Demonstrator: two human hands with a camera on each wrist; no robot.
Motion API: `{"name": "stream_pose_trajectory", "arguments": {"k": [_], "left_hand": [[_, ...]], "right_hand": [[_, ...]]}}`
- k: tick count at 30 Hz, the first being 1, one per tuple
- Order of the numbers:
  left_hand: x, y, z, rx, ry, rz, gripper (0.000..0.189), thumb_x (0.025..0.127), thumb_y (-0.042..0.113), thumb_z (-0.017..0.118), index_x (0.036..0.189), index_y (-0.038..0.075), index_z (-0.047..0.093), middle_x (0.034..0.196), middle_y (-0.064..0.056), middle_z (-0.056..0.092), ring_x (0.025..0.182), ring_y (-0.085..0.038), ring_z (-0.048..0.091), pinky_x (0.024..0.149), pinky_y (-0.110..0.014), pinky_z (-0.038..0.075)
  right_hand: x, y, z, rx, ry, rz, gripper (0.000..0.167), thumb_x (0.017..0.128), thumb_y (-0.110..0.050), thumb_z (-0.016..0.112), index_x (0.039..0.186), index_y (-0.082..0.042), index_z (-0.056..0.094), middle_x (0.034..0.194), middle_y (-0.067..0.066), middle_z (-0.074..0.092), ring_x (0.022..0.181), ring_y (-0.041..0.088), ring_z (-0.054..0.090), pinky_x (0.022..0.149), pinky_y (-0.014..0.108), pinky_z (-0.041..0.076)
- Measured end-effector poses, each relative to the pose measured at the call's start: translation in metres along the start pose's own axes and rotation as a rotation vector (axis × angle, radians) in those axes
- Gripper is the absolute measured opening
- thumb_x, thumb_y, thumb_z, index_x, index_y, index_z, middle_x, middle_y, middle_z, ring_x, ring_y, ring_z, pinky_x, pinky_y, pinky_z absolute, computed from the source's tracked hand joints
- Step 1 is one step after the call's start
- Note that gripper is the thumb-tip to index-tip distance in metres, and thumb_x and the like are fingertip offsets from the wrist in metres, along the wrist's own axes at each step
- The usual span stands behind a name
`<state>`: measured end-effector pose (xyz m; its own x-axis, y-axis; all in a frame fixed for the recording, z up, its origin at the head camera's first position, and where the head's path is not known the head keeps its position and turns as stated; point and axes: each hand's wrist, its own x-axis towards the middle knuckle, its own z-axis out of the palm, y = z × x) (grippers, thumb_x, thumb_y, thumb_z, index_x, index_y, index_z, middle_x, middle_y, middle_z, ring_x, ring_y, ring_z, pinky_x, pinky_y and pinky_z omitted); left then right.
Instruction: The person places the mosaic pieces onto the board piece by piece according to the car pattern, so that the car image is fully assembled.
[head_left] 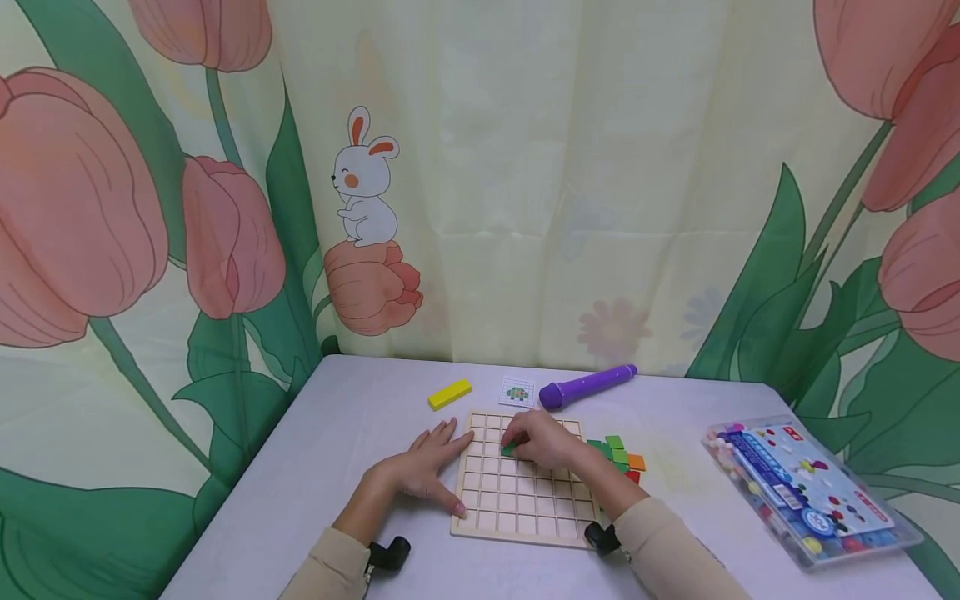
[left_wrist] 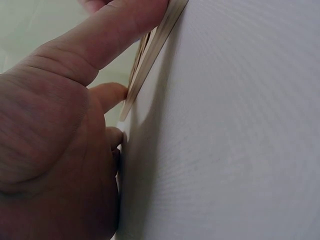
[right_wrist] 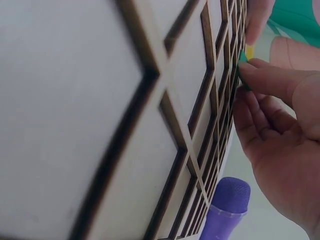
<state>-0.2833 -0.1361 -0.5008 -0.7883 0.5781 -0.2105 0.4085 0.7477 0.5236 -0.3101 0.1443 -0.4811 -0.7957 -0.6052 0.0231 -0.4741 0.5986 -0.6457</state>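
Pinches a green block (head_left: 507, 451) at the wooden grid board (head_left: 527, 503) with the right hand (head_left: 547, 439). Rests the left hand (head_left: 429, 468), fingers spread loose, against the board's left edge.

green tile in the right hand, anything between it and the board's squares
Nothing visible does. The right hand pinches the green tile at the board, whose visible squares look bare; those under the hand are hidden. The left hand is at its left edge.
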Motion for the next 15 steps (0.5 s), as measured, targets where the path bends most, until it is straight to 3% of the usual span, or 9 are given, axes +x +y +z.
{"name": "stream_pose_trajectory", "arguments": {"k": [9, 15], "left_hand": [[0.0019, -0.0009, 0.0014, 0.008, -0.002, -0.006, 0.122, 0.070, 0.067, 0.086, 0.167, 0.027, 0.025, 0.176, -0.015, 0.004, 0.164, -0.033, -0.001, 0.131, -0.059, 0.004], [0.0018, -0.0011, 0.0012, 0.007, -0.004, -0.022, 0.122, 0.069, 0.067, 0.087, 0.167, 0.028, 0.025, 0.177, -0.013, 0.004, 0.164, -0.033, -0.001, 0.131, -0.059, 0.004]], "right_hand": [[-0.0019, 0.0000, 0.0012, -0.023, 0.006, 0.045, 0.017, 0.090, 0.000, 0.077, 0.102, -0.011, 0.082, 0.097, -0.002, 0.070, 0.088, 0.009, 0.062, 0.080, 0.026, 0.054], [-0.0028, -0.0015, 0.0000, -0.044, -0.002, -0.015, 0.017, 0.089, 0.001, 0.077, 0.102, -0.008, 0.082, 0.099, 0.001, 0.072, 0.091, 0.013, 0.064, 0.081, 0.026, 0.054]]}}
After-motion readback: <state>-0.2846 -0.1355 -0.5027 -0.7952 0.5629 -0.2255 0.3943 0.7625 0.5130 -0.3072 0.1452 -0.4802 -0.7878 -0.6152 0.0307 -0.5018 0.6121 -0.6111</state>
